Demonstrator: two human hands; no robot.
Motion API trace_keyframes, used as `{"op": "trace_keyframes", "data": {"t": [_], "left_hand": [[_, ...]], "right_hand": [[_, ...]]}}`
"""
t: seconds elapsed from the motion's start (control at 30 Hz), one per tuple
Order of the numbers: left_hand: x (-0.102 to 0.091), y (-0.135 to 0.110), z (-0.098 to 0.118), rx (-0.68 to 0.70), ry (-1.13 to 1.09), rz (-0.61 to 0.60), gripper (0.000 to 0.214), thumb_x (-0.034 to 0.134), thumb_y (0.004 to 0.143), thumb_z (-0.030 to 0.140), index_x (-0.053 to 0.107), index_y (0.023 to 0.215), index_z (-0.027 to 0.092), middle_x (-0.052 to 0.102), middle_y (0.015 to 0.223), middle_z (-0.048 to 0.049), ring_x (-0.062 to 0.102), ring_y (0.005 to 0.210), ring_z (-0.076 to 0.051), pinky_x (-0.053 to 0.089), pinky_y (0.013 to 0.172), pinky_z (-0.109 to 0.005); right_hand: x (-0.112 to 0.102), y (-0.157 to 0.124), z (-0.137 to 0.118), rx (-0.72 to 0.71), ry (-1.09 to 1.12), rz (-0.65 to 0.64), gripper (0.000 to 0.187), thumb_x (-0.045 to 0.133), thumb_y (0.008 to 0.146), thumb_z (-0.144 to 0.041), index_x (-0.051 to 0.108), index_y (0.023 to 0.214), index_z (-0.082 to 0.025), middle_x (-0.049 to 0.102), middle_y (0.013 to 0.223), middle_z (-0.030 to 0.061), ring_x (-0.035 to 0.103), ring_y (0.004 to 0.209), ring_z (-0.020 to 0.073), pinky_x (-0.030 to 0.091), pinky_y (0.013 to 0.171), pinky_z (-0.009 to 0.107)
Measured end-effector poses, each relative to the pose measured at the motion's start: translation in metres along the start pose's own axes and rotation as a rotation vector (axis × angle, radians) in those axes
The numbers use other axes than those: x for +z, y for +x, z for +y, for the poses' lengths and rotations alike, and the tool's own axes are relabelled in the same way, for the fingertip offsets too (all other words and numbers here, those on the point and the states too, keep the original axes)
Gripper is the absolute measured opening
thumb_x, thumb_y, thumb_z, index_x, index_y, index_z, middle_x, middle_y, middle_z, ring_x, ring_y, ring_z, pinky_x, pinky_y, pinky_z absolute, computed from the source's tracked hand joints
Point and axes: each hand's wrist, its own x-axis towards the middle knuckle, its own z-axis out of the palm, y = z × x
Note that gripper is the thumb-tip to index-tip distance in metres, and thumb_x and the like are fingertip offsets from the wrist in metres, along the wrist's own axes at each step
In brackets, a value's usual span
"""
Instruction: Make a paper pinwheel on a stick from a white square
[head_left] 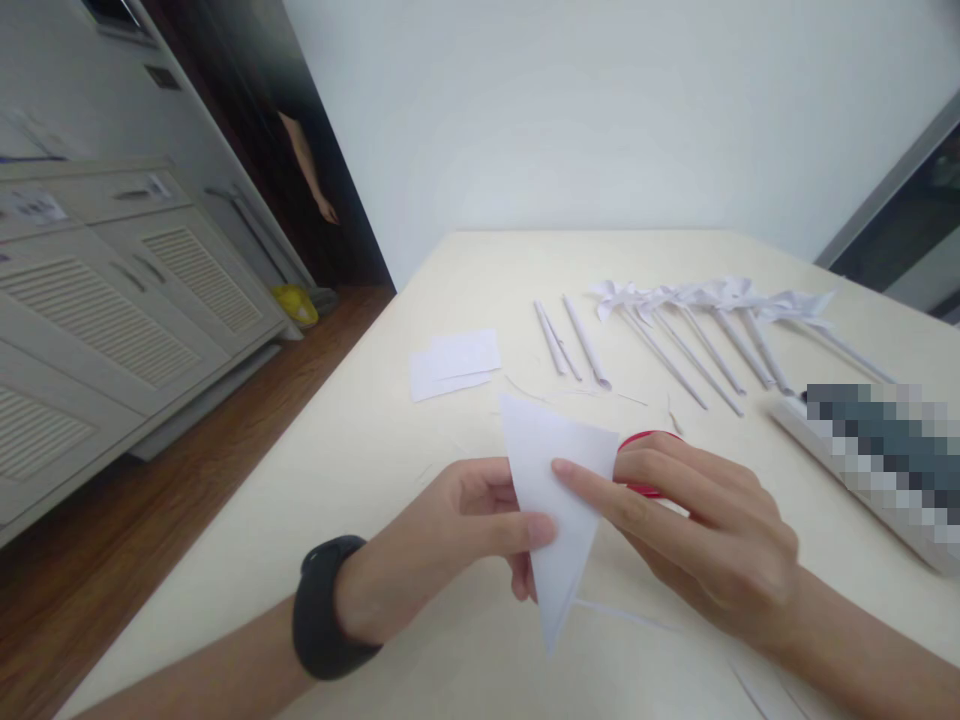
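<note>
The table [390,440] carries a row of pinwheels [712,300] at far right. Our left hand [480,530] pinches a folded paper triangle [551,460] above the near table edge. Our right hand [705,530] lays its forefinger on the triangle; we cannot tell whether it grips. A red object [643,489] lies just behind.

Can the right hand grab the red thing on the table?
Probably yes. The red thing sits just behind the fingers of the right hand, with nothing between. But that hand is busy holding the paper with the left hand.
</note>
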Motion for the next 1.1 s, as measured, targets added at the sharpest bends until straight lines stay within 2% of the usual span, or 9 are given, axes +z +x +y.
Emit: {"op": "trace_keyframes", "data": {"t": [0.07,0.17,0.2,0.27,0.33,0.4,0.57,0.83,1.1], "left_hand": [[0.001,-0.001,0.001,0.062,0.079,0.096,0.010,0.063,0.076,0.021,0.064,0.084,0.014,0.060,0.065,0.0018,0.052,0.052,-0.007,0.044,0.051,-0.017],[0.002,-0.002,0.002,0.144,0.144,0.230,0.010,0.061,0.078,0.019,0.063,0.086,0.015,0.063,0.068,0.0019,0.053,0.055,-0.007,0.045,0.054,-0.017],[0.002,-0.002,0.002,0.166,0.156,0.260,0.010,0.060,0.078,0.019,0.063,0.086,0.014,0.063,0.068,0.0019,0.053,0.056,-0.007,0.045,0.054,-0.017],[0.002,-0.002,0.001,0.204,0.174,0.304,0.009,0.060,0.078,0.019,0.063,0.085,0.014,0.064,0.066,0.0017,0.054,0.056,-0.008,0.046,0.055,-0.017],[0.002,-0.002,0.000,0.223,0.179,0.303,0.009,0.060,0.078,0.018,0.062,0.085,0.014,0.065,0.068,0.0012,0.055,0.058,-0.009,0.046,0.056,-0.018],[0.003,-0.001,-0.002,0.210,0.172,0.246,0.009,0.060,0.078,0.018,0.062,0.085,0.015,0.066,0.072,0.0003,0.057,0.063,-0.010,0.047,0.059,-0.019],[0.002,-0.002,-0.008,0.078,0.189,0.066,0.008,0.056,0.079,0.017,0.062,0.084,0.014,0.064,0.074,-0.0006,0.059,0.064,-0.011,0.048,0.062,-0.022],[0.007,-0.005,-0.003,-0.070,0.419,0.028,0.016,0.050,0.081,0.020,0.061,0.073,0.012,0.061,0.061,-0.0013,0.057,0.058,-0.012,0.048,0.061,-0.025],[0.010,-0.005,0.003,-0.136,0.378,0.046,0.010,0.055,0.075,0.018,0.062,0.069,0.013,0.058,0.057,0.0015,0.056,0.053,-0.010,0.047,0.055,-0.020]], "right_hand": [[0.001,0.004,-0.002,0.142,0.108,0.030,0.045,0.053,0.081,-0.008,0.047,0.123,-0.024,0.062,0.082,0.0019,0.054,0.067,0.0136,0.041,0.057,0.026],[-0.001,0.014,-0.006,0.551,0.411,0.035,0.037,0.051,0.085,-0.020,0.039,0.120,-0.025,0.063,0.083,0.0002,0.057,0.068,0.0128,0.045,0.055,0.023],[-0.002,0.016,-0.007,0.652,0.526,-0.005,0.030,0.048,0.087,-0.026,0.040,0.116,-0.025,0.063,0.081,-0.0006,0.058,0.067,0.0127,0.045,0.053,0.022],[-0.002,0.020,-0.010,0.740,0.695,-0.169,0.015,0.044,0.089,-0.034,0.048,0.098,-0.024,0.063,0.076,-0.0017,0.058,0.066,0.0125,0.044,0.053,0.022],[-0.001,0.023,-0.012,0.723,0.744,-0.357,0.017,0.045,0.088,-0.033,0.053,0.079,-0.022,0.063,0.072,-0.0026,0.058,0.066,0.0118,0.043,0.058,0.023],[0.000,0.023,-0.014,0.697,0.734,-0.453,0.020,0.046,0.087,-0.026,0.054,0.069,-0.021,0.064,0.068,-0.0039,0.057,0.065,0.0106,0.041,0.059,0.022],[0.001,0.022,-0.016,0.677,0.694,-0.418,0.024,0.045,0.087,-0.024,0.050,0.065,-0.020,0.059,0.059,-0.0061,0.051,0.055,0.0076,0.035,0.048,0.018],[0.001,0.022,-0.018,0.605,0.645,-0.431,0.025,0.046,0.086,-0.021,0.047,0.061,-0.019,0.051,0.055,-0.0063,0.048,0.054,0.0077,0.033,0.049,0.018],[-0.001,0.023,-0.019,0.630,0.659,-0.433,0.023,0.045,0.086,-0.022,0.050,0.063,-0.020,0.055,0.057,-0.0060,0.050,0.056,0.0083,0.034,0.051,0.019]]}}
